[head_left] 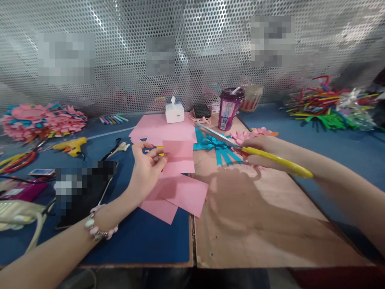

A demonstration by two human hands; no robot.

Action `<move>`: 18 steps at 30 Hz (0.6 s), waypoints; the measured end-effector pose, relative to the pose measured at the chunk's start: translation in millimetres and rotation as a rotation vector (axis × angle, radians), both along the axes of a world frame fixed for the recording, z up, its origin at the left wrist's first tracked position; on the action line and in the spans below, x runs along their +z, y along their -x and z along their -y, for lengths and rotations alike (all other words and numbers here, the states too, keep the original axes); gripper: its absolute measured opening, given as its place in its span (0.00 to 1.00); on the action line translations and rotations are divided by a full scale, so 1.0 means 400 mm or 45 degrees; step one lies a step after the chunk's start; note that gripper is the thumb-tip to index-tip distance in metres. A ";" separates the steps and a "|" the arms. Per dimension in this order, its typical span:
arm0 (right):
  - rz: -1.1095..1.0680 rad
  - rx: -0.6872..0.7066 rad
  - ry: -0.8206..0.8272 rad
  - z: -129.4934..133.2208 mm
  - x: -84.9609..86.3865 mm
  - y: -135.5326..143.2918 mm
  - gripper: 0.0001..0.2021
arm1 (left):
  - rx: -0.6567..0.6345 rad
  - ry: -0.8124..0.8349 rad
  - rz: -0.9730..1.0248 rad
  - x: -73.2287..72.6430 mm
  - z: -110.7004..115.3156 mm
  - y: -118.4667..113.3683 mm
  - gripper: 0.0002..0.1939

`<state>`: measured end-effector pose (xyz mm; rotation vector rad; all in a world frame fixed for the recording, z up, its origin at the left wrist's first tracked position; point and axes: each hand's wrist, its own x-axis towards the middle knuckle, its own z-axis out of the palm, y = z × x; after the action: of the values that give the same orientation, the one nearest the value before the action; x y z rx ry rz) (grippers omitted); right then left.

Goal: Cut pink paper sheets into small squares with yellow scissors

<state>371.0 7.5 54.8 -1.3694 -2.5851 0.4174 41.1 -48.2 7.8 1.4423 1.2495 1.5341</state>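
My left hand (148, 164) pinches a small piece of pink paper (179, 154) at its left edge, holding it above the table with a crease across it. Yellow-handled scissors (278, 160) are in my right hand (261, 150), their blades apart and pointing up and left, clear of the paper. Below the left hand lie several cut pink paper pieces (186, 194). Larger pink sheets (164, 128) are spread behind. Blue fringed paper strips (225, 148) and pink paper petals (251, 134) lie around and behind the scissors.
A tissue pack (175, 112) and a purple cup (230, 109) stand at the back. At left are a yellow glue gun (70, 146), a dark tablet-like device (99, 192), a power strip (18, 214) and pink paper flowers (45, 120). Colourful pipe cleaners (327, 102) are heaped at right.
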 end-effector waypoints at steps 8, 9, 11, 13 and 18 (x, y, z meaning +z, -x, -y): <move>0.091 0.235 0.294 0.004 0.039 -0.026 0.15 | 0.104 -0.121 -0.493 0.011 0.006 0.013 0.04; 0.121 0.225 0.315 0.004 0.036 -0.024 0.13 | 0.112 -0.129 -0.505 0.013 0.010 0.012 0.06; 0.179 0.171 0.348 0.006 0.031 -0.016 0.08 | 0.110 -0.139 -0.488 0.017 0.019 0.008 0.08; 0.204 0.108 0.375 0.012 0.030 -0.006 0.06 | 0.058 -0.140 -0.439 0.017 0.026 0.002 0.09; 0.090 0.123 0.320 0.022 0.021 -0.003 0.06 | -0.192 -0.070 -0.164 0.007 0.038 -0.015 0.17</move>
<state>372.0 -1.4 63.0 -1.3581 -2.7400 0.7445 47.2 -63.3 10.8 1.6548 1.1508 1.4031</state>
